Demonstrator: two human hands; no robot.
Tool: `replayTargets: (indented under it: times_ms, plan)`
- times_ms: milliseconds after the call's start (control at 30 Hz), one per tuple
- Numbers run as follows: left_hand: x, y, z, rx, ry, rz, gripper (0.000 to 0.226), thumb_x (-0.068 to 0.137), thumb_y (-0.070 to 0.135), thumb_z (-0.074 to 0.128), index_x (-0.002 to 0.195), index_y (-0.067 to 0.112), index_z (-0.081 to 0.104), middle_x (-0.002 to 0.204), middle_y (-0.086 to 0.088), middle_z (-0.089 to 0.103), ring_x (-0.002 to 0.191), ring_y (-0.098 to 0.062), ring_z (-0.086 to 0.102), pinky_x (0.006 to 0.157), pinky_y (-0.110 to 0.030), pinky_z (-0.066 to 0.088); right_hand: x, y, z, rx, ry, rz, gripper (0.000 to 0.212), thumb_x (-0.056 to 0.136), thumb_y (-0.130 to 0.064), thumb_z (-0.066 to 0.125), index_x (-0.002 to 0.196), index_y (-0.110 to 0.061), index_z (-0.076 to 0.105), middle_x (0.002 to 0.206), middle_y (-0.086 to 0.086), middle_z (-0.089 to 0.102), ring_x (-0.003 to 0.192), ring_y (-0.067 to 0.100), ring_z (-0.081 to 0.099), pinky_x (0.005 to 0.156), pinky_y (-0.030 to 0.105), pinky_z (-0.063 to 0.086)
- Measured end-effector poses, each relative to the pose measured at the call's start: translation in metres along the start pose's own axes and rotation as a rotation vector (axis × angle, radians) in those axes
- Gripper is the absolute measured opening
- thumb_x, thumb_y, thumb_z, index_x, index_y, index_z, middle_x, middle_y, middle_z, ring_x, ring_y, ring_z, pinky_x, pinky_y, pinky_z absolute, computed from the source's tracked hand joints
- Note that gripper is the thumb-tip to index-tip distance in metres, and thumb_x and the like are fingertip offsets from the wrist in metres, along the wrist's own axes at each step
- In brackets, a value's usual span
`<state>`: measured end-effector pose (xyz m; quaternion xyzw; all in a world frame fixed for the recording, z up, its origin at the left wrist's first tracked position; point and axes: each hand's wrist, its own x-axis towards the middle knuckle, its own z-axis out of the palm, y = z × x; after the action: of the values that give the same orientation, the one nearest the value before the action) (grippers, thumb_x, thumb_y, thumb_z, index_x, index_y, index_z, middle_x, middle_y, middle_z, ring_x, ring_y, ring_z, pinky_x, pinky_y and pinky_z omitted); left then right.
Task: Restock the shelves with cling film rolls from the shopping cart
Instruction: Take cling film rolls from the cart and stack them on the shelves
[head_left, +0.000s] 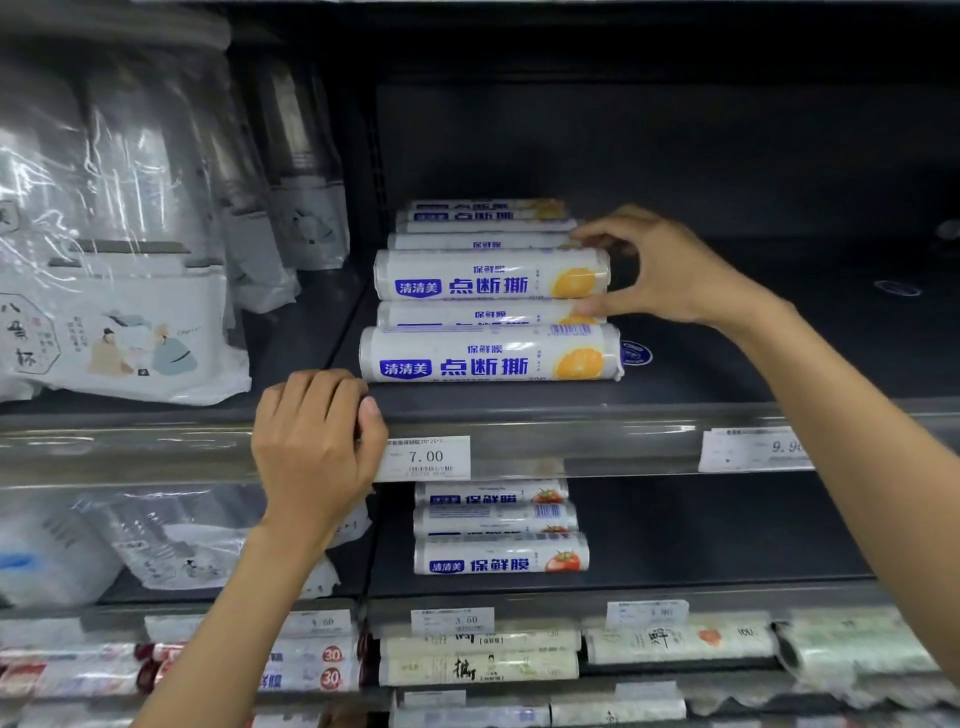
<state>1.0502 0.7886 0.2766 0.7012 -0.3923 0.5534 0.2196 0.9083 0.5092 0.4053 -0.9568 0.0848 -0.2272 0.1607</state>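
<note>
- Here, a cling film roll (491, 275) printed with an orange lies crosswise on top of a row of like rolls (491, 356) on the upper shelf (727, 364).
- The right hand (670, 270) pinches its right end, thumb below and fingers curved over the top.
- The left hand (317, 431) curls over the front rail (597, 441), beside a price tag (426, 457).
- The step looks like seating this roll. Next, it needs squaring with its neighbours before release.
</note>
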Motion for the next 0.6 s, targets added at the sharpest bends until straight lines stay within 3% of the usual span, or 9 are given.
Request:
replayTargets:
  times_ms: [67, 200, 300, 400, 600]
  plan:
    - [0.000, 0.001, 0.001, 0.004, 0.004, -0.008, 0.038, 0.095, 0.017, 0.035, 0.074, 0.001, 0.062, 0.076, -0.013, 0.065, 0.065, -0.029, 0.056, 0.062, -0.035, 0.034, -0.008, 0.008, 0.001, -0.005, 0.007, 0.041, 0.072, 0.067, -0.035, 0.081, 0.131, -0.020, 0.052, 0.119, -0.007, 0.047, 0.105, 0.005, 0.047, 0.091, 0.017, 0.036]
    - [-0.001, 0.002, 0.001, 0.007, 0.008, -0.012, 0.038, 0.095, 0.017, 0.035, 0.075, 0.001, 0.062, 0.077, -0.013, 0.065, 0.068, -0.028, 0.055, 0.063, -0.035, 0.033, -0.006, 0.014, 0.010, 0.053, 0.082, 0.038, 0.055, 0.076, -0.024, 0.077, 0.127, -0.015, 0.057, 0.114, -0.003, 0.052, 0.100, 0.007, 0.052, 0.087, 0.010, 0.039]
    - [-0.001, 0.002, 0.001, 0.008, -0.002, -0.017, 0.038, 0.096, 0.017, 0.034, 0.076, 0.001, 0.062, 0.078, -0.014, 0.065, 0.068, -0.029, 0.055, 0.063, -0.036, 0.034, -0.005, 0.017, 0.014, 0.109, 0.118, 0.033, 0.050, 0.079, -0.022, 0.075, 0.126, -0.012, 0.059, 0.111, -0.001, 0.055, 0.100, 0.012, 0.056, 0.094, 0.021, 0.044]
    - [-0.001, 0.003, 0.000, 0.012, -0.014, -0.021, 0.038, 0.096, 0.017, 0.034, 0.076, 0.001, 0.062, 0.078, -0.014, 0.065, 0.068, -0.029, 0.055, 0.063, -0.036, 0.034, -0.008, 0.017, 0.015, 0.151, 0.143, 0.027, 0.047, 0.080, -0.024, 0.074, 0.123, -0.013, 0.060, 0.112, 0.003, 0.061, 0.100, 0.013, 0.060, 0.095, 0.024, 0.047]
    - [-0.001, 0.003, 0.000, 0.012, -0.015, -0.031, 0.038, 0.096, 0.017, 0.034, 0.076, 0.001, 0.062, 0.079, -0.014, 0.065, 0.069, -0.028, 0.055, 0.064, -0.036, 0.033, -0.010, 0.015, 0.021, 0.134, 0.213, 0.025, 0.044, 0.082, -0.021, 0.072, 0.123, -0.012, 0.061, 0.109, 0.000, 0.056, 0.095, 0.010, 0.058, 0.085, 0.006, 0.042]
